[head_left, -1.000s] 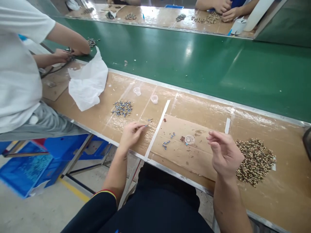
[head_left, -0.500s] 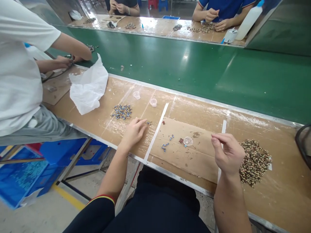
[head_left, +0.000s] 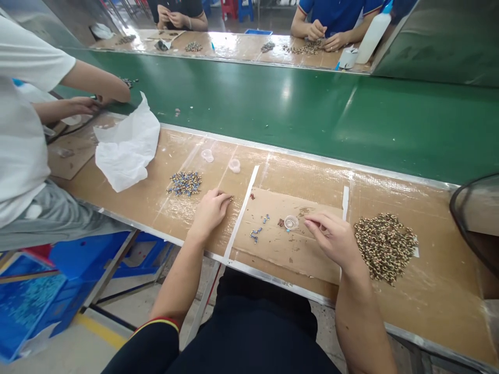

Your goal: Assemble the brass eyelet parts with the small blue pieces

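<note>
My left hand (head_left: 211, 212) rests low over the table, thumb and forefinger pinched at a tiny metal part (head_left: 231, 198). Just left of it lies a loose pile of small blue and gold parts (head_left: 185, 184). My right hand (head_left: 331, 236) is pinched above the cardboard sheet (head_left: 268, 254); whatever its fingertips hold is too small to make out. Close to those fingertips stands a small clear plastic cup (head_left: 291, 223), with a brown bit (head_left: 280, 223) beside it. Several blue parts (head_left: 255, 235) lie on the cardboard's left side.
A large pile of gold and dark parts (head_left: 385, 246) sits to the right. Two plastic cups (head_left: 234, 165) and a white sheet (head_left: 127, 145) lie left. Beyond runs a green belt (head_left: 241, 98). One person works at left, two across; a black cable (head_left: 454, 208) loops at right.
My right hand has moved left, from near the large pile to beside the clear cup. My left thumb and forefinger have closed at the tiny part. The view has shifted slightly.
</note>
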Demonstrator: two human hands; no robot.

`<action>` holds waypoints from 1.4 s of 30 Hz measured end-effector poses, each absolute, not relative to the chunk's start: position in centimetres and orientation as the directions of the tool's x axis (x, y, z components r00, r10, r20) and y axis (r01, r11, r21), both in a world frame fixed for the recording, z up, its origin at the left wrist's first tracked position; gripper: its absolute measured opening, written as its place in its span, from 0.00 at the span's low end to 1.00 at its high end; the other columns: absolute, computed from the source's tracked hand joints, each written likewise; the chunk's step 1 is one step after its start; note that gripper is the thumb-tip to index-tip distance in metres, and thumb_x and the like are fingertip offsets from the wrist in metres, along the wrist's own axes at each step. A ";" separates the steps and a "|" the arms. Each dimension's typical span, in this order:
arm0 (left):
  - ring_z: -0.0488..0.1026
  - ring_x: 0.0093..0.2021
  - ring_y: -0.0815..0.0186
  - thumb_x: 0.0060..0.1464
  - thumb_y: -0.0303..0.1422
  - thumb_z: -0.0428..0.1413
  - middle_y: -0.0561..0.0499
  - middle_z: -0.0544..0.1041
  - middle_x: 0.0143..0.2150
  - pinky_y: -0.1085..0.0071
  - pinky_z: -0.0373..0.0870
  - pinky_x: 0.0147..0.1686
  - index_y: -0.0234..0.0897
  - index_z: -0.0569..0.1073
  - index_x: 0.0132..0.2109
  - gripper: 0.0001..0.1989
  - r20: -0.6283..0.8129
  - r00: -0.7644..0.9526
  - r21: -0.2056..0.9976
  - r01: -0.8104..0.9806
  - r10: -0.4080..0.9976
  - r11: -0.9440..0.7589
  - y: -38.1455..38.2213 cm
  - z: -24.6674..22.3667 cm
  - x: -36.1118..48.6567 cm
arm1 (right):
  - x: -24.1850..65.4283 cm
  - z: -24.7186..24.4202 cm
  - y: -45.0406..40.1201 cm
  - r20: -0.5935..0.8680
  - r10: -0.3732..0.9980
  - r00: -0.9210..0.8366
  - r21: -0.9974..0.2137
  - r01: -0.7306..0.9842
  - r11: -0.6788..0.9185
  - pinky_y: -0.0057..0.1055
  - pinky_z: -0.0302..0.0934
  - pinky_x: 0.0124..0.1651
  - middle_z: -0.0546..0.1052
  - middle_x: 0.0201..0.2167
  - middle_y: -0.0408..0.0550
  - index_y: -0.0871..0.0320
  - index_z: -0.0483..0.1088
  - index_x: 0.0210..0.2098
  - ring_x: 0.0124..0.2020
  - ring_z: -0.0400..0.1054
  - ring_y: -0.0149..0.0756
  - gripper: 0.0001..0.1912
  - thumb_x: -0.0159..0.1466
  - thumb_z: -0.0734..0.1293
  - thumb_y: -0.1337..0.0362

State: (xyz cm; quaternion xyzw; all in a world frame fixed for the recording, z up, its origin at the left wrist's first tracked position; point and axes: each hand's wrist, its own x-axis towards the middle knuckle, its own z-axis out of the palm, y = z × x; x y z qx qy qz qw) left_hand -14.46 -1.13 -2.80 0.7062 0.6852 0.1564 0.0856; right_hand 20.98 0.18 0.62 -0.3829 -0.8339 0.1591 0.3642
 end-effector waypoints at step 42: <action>0.79 0.39 0.56 0.60 0.23 0.50 0.43 0.80 0.41 0.63 0.74 0.38 0.36 0.77 0.51 0.16 -0.027 0.332 0.297 0.903 0.943 -0.310 -1.9 1.3 -5.8 | 21.2 -0.8 0.8 0.297 0.765 -0.572 -0.604 0.508 0.614 0.36 0.72 0.38 0.80 0.37 0.51 0.57 0.79 0.42 0.36 0.76 0.39 0.08 0.71 0.66 0.62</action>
